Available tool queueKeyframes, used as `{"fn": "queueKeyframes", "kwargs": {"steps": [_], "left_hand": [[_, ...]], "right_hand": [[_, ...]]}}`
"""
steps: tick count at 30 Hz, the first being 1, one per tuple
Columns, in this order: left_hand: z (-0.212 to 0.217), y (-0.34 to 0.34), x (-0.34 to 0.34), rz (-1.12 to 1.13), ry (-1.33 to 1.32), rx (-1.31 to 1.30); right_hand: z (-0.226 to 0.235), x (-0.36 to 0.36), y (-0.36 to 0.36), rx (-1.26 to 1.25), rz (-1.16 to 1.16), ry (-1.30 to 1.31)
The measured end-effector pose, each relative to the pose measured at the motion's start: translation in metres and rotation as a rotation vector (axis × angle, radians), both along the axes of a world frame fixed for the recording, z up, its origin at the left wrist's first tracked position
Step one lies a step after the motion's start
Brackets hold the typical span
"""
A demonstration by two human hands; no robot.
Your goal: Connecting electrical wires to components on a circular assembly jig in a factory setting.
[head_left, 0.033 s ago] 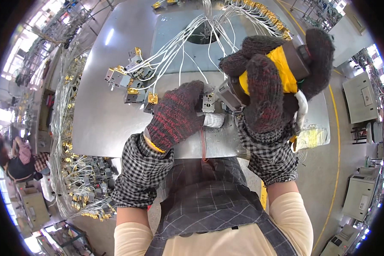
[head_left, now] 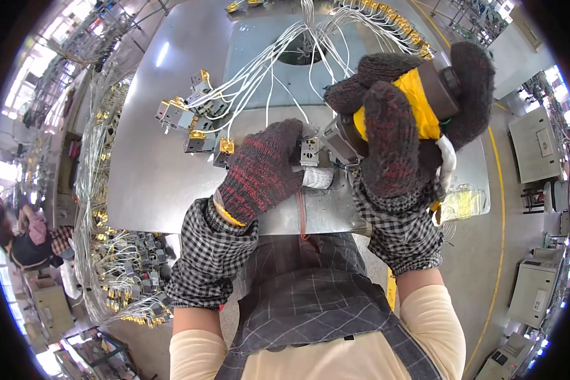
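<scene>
My left hand (head_left: 263, 171), in a dark red-flecked knit glove, is closed round a small metal block (head_left: 310, 152) on the near part of the metal table (head_left: 152, 164). A white wrapping (head_left: 318, 178) covers its thumb tip. My right hand (head_left: 392, 133), gloved the same way, grips a dark power tool (head_left: 446, 88) with yellow tape round its body. The tool's front end slants down beside the block's right side; I cannot tell whether they touch. Left of my left hand sit several grey blocks (head_left: 199, 144) with brass-coloured parts on white wires (head_left: 259, 82).
The white wires run from a round hole (head_left: 301, 54) in the table. A row of brass-coloured pieces (head_left: 386, 19) lines the far right edge. Wired parts (head_left: 133, 272) hang in bundles at left, where another person (head_left: 35, 237) sits. Pale machine cabinets (head_left: 535, 142) stand at right.
</scene>
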State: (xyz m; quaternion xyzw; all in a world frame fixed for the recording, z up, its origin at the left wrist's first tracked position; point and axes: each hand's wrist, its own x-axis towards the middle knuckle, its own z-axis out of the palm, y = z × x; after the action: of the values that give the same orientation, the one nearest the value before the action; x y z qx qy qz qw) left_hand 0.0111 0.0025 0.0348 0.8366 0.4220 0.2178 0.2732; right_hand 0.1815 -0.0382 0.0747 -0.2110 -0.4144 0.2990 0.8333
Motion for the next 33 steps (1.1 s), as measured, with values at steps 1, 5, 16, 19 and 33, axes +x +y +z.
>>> {"fn": "queueKeyframes", "kwargs": {"steps": [1, 5, 16, 19, 33], "left_hand": [[-0.003, 0.0, -0.003, -0.01, -0.046, 0.001], [0.006, -0.008, -0.013, -0.061, -0.034, 0.335], [0.03, -0.007, -0.05, -0.159, 0.278, 0.386], [0.015, -0.017, -0.054, -0.1, -0.189, -0.005], [-0.037, -0.027, 0.0, 0.141, -0.356, 0.219]], "right_hand": [[-0.004, -0.002, 0.0, 0.003, 0.001, -0.002], [-0.027, 0.015, 0.008, 0.0, -0.274, -0.39], [-0.012, 0.006, 0.013, 0.018, -0.244, -0.425], [-0.001, -0.002, 0.004, 0.026, -0.158, -0.368], [0.007, 0.051, 0.023, 0.271, -0.31, -0.546]]}}
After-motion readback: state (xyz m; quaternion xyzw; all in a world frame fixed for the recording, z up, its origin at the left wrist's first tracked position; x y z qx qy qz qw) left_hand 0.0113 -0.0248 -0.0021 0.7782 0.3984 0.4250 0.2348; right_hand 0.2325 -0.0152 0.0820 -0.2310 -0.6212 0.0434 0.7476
